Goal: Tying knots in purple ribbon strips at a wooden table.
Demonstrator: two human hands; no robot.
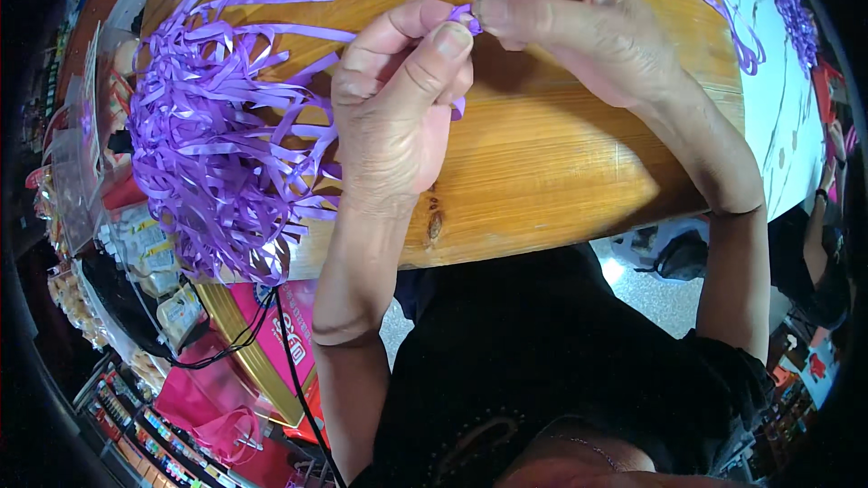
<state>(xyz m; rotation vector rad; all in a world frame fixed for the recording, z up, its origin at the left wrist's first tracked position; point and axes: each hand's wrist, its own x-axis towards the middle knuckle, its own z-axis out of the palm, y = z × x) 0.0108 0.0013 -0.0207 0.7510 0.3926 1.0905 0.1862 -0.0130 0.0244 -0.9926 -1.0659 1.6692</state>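
Over the far middle of the wooden table (561,181), both my hands meet at a small folded piece of purple ribbon (464,18). My left hand (402,90) pinches it between thumb and forefinger, and a short tail of ribbon shows below those fingers. My right hand (579,27) grips the same piece from the right with thumb and forefinger, its other fingers curled. How the ribbon is folded or knotted is mostly hidden by the fingertips. Left of my left hand lies a big tangled heap of cut purple ribbon strips (217,136), some reaching close to my wrist.
A looped purple ribbon (723,18) lies at the table's right edge. Beyond it, a white marbled surface (782,136) bears a purple ribbon bunch (794,14). Packaged goods (145,253), black cables (285,334) and a pink bag (212,420) crowd the left. Another person's arm (816,235) shows far right.
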